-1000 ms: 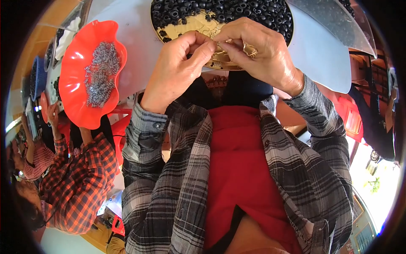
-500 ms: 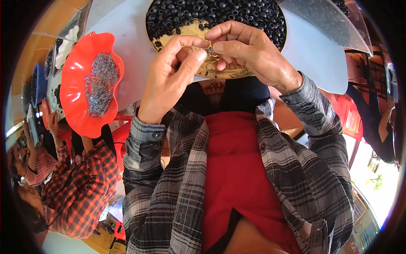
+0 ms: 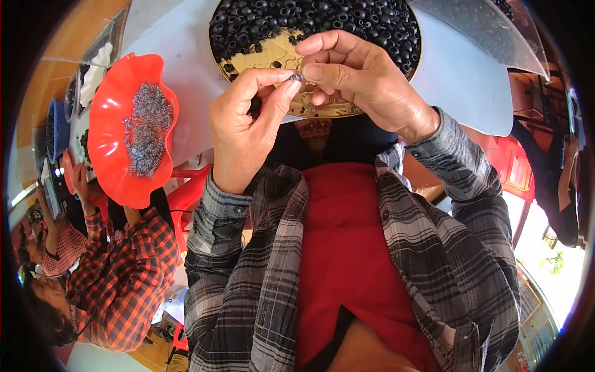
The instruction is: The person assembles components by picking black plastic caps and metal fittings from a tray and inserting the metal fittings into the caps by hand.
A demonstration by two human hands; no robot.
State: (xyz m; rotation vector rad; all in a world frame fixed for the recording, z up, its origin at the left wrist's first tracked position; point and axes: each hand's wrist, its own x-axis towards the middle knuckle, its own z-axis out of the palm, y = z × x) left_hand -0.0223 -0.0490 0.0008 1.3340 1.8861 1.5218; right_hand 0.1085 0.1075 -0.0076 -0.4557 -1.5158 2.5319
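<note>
My left hand (image 3: 251,118) pinches a small grey metal spring (image 3: 296,78) between thumb and index finger, over the near part of a round gold tray (image 3: 257,60). Close against it is my right hand (image 3: 362,77), its thumb tip beside the spring's end and its other fingers curled. Whatever my right fingers hold is hidden behind the thumb. Many small black ring-shaped parts (image 3: 322,15) cover the far side of the tray, and a few loose ones lie on its gold surface.
Left of the tray, a red wavy-edged dish (image 3: 111,133) holds a heap of small metal springs (image 3: 149,127). A clear plastic sheet or lid (image 3: 489,34) stands at the right over the pale tabletop (image 3: 455,93). Another person in an orange checked shirt (image 3: 127,279) sits at the left.
My left fingertips have closed beside my right thumb, and the small spring now shows between them. My left hand sits slightly lower. The view has shifted a little.
</note>
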